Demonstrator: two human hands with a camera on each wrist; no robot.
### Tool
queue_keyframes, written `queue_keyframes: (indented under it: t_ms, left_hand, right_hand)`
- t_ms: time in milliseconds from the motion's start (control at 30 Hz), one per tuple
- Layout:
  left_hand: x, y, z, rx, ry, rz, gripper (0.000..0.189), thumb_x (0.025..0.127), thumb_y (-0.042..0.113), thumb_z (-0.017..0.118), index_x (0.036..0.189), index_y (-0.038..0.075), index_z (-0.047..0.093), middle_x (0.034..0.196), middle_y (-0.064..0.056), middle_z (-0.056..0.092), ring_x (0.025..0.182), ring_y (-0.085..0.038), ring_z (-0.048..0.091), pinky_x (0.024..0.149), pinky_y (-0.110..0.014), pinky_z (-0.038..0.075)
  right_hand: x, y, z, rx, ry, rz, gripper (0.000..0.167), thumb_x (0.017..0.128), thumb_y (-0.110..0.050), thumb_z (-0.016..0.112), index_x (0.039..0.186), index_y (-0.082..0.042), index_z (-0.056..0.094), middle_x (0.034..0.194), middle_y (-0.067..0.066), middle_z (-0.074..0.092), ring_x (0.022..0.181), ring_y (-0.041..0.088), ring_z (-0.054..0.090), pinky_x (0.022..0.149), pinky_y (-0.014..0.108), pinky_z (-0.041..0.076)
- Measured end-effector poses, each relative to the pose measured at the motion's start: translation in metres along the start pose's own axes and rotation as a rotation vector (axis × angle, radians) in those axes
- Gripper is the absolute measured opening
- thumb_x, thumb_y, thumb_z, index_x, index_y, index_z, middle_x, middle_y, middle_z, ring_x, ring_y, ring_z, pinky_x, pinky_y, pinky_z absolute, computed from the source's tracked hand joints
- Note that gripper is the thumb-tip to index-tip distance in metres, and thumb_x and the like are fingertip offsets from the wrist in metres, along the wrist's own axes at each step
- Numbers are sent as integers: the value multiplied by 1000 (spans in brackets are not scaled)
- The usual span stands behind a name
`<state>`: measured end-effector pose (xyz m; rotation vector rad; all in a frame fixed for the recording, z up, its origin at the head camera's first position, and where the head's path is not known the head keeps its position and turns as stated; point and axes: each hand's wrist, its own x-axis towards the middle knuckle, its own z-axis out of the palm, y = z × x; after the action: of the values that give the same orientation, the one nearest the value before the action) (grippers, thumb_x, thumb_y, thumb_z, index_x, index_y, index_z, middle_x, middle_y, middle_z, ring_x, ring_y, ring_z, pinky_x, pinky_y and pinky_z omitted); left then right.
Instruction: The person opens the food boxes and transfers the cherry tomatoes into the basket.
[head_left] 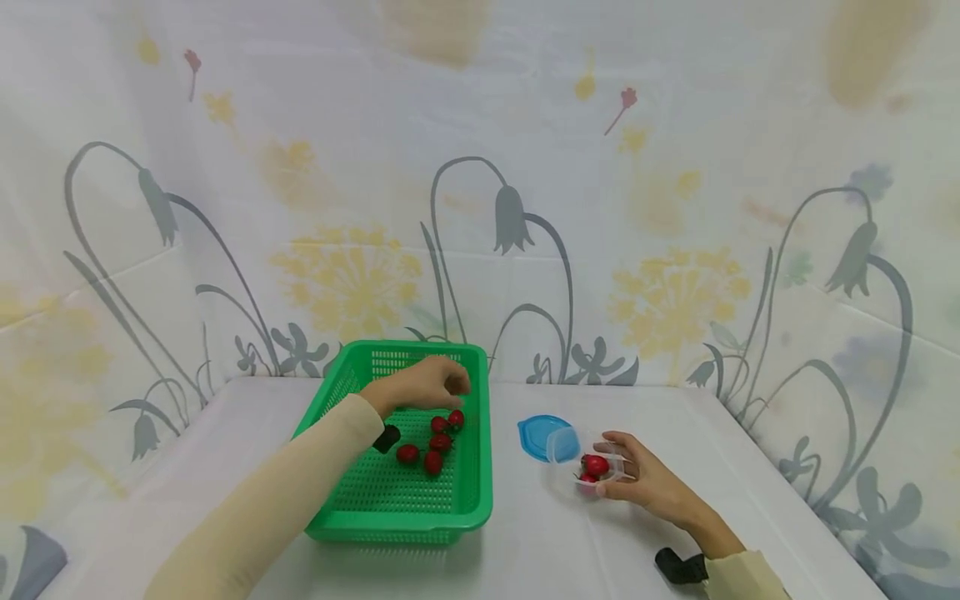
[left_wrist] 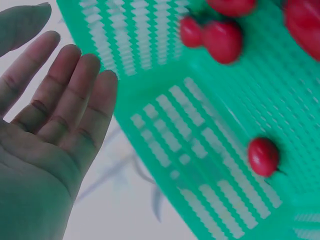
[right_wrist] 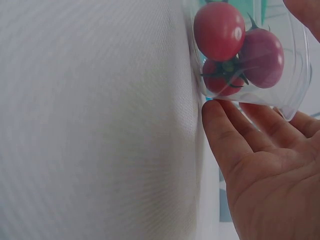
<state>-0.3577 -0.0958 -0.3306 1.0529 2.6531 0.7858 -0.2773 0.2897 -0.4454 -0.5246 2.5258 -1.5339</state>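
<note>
The left hand (head_left: 423, 387) is hovering over the far part of a green, rectangular, perforated plastic basket (head_left: 486, 492), its fingers relaxing and holding nothing; five small, red, oval tomatoes (head_left: 440, 442) are lying on the basket's floor, most of them clustering toward its right side; the right hand (head_left: 652, 487) is holding a small, clear plastic container (head_left: 566, 467) between thumb and fingers on the white-covered table (head_left: 555, 550), with three more red tomatoes showing inside; a flat blue plastic lid (head_left: 542, 437) is lying just beyond the container. For doing this step well, lowering the left fingertips around a single tomato and pinching its sides softly would be avoiding bruises, while the right hand would best be steadying the container without squeezing its thin walls; no brand, label or readable writing is showing anywhere.
</note>
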Motion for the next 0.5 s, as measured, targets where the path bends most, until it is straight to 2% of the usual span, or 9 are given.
queue_keyframes:
  t_ms: [100, 267, 400, 500]
  left_hand:
    - [8, 11, 5, 30, -2, 71, 16, 90, 12, 64, 105, 10, 67, 106, -2, 63, 97, -15, 58, 85, -31, 48]
    - [19, 31, 14, 62, 13, 144, 13, 90, 14, 65, 103, 14, 66, 103, 3, 60, 95, -14, 57, 84, -27, 48]
    - [28, 49, 19, 87, -4, 196, 16, 89, 12, 66, 104, 14, 66, 102, 5, 59, 97, -16, 56, 84, -23, 47]
    - [33, 63, 23, 109, -27, 207, 19, 88, 11, 67, 107, 14, 66, 103, 5, 58, 98, -16, 55, 83, -20, 46]
  right_hand:
    - [-2, 0, 0, 0, 4, 17, 79, 84, -20, 74, 144, -3, 25, 143, 22, 40, 127, 40, 44, 102, 52, 38]
    - [-1, -2, 0, 4, -3, 5, 78, 85, -19, 73, 144, -2, 25, 143, 25, 38, 125, 39, 46, 101, 50, 40]
    - [-1, -2, 0, 5, -3, 1, 77, 85, -19, 73, 143, -2, 25, 143, 25, 38, 125, 38, 46, 101, 50, 39]
    - [-1, -3, 0, 1, -1, 2, 77, 85, -19, 73, 143, -2, 25, 143, 25, 38, 125, 39, 46, 101, 52, 38]
